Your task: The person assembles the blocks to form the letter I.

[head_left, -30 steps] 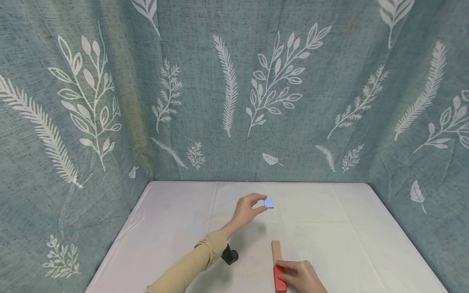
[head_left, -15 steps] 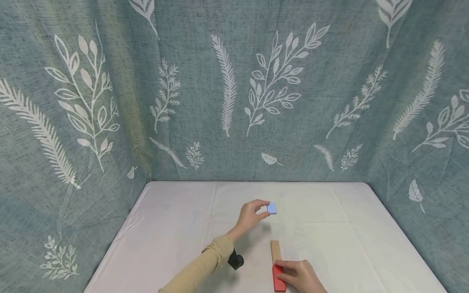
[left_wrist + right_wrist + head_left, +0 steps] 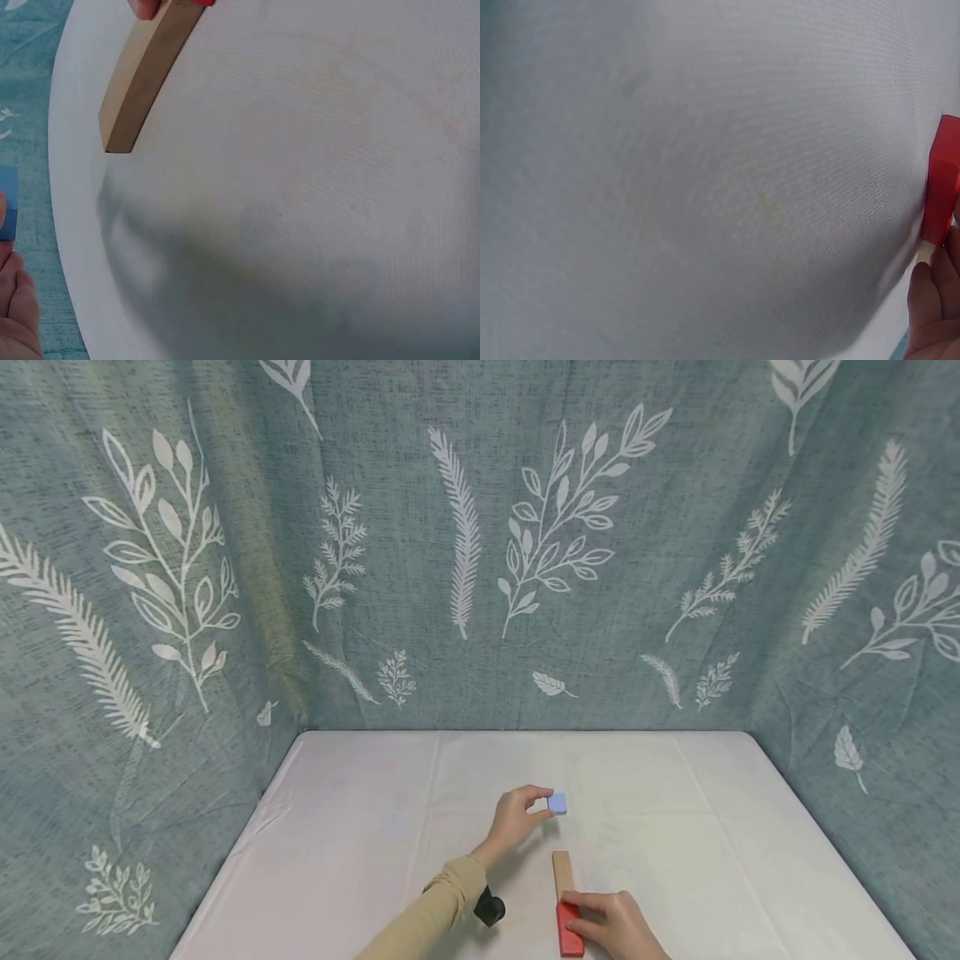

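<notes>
My left hand (image 3: 513,820) pinches a small light-blue block (image 3: 557,803) between thumb and fingers. It is held over the white tabletop, beyond the far end of a plain wooden block (image 3: 562,870); a shadow falls beneath the hand. At the left edge of the left wrist view, the blue block (image 3: 8,202) and part of the hand appear. Near the front, my right hand (image 3: 618,925) pinches a red block (image 3: 570,935). The red and wooden blocks lie end to end in a line, with a right fingertip at their joint. In the right wrist view, the red block (image 3: 943,180) is partly cut off.
A white cloth covers the table (image 3: 660,827). Green-blue curtains (image 3: 480,568) with white leaf prints stand behind it and along both sides. A black wrist device (image 3: 490,908) sits under the left sleeve (image 3: 435,914).
My left hand has come nearer with the blue block, toward the wooden block's far end and slightly to the right. My right hand stays in place on the red block.
</notes>
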Tool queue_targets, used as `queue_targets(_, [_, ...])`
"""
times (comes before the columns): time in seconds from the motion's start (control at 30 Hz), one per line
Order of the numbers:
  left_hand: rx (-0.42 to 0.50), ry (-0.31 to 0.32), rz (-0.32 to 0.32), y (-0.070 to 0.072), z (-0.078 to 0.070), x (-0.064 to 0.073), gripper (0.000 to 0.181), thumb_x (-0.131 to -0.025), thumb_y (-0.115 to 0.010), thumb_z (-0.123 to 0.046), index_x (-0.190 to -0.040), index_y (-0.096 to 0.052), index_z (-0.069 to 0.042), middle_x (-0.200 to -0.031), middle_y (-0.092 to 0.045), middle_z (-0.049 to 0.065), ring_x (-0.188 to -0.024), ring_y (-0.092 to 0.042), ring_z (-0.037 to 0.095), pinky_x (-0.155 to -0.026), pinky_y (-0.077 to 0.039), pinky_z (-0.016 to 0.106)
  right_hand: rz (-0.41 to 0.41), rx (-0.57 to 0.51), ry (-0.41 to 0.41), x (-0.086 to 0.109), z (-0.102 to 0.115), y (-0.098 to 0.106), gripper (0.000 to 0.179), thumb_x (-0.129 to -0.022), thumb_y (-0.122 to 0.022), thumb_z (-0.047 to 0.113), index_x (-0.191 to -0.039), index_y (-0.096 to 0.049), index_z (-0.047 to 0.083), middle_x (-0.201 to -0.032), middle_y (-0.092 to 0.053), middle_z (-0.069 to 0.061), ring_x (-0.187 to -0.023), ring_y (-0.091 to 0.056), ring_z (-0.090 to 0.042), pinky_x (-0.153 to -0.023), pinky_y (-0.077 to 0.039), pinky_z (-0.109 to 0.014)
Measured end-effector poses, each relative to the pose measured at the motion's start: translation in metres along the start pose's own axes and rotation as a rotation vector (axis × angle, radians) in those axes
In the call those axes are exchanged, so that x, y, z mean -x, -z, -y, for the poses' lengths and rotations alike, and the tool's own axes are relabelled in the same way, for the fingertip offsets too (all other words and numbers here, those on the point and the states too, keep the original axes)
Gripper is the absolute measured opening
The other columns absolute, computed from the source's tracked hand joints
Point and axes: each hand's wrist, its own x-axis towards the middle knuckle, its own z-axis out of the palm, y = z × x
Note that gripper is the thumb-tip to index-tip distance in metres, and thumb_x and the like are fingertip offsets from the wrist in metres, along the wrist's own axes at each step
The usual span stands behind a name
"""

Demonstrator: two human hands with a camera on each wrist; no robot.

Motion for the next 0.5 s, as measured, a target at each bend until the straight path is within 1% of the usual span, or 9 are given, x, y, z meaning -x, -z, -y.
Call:
queue_targets(0.13, [-0.006,0.011,-0.006,-0.0028,0.0021,0.0015,0.028,-0.082,-0.07,-0.002,-0.109,-0.067,0.005,-0.111,-0.068,0.018,-0.107,-0.064,0.032,-0.094,-0.054,0.041,0.002,-0.009,-0.009,-0.0004,0.0009,0.0001,0.04,-0.081,-0.073,0.032,-0.111,-0.071,0.006,-0.105,-0.073,-0.007,-0.098,-0.065,-0.003,-0.079,-0.06,-0.031])
queue_targets(0.33, [-0.016,0.014,-0.007,-0.0048,0.005,0.0027,0.028,-0.081,-0.07,-0.001,-0.109,-0.067,0.005,-0.111,-0.069,0.018,-0.107,-0.064,0.032,-0.094,-0.054,0.04,0.015,-0.018,-0.036,-0.0001,0.0029,-0.0002,0.038,-0.08,-0.074,0.029,-0.111,-0.071,0.005,-0.105,-0.073,-0.007,-0.098,-0.067,-0.007,-0.08,-0.059,-0.034])
queue_targets(0.5, [-0.024,0.022,-0.005,-0.0065,0.0068,0.0033,0.028,-0.081,-0.069,-0.001,-0.109,-0.067,0.005,-0.111,-0.069,0.018,-0.107,-0.064,0.031,-0.094,-0.054,0.04,0.009,-0.012,-0.023,0.0003,0.0041,0.0,0.039,-0.08,-0.074,0.03,-0.11,-0.071,0.005,-0.104,-0.073,-0.008,-0.097,-0.068,-0.009,-0.079,-0.06,-0.034])
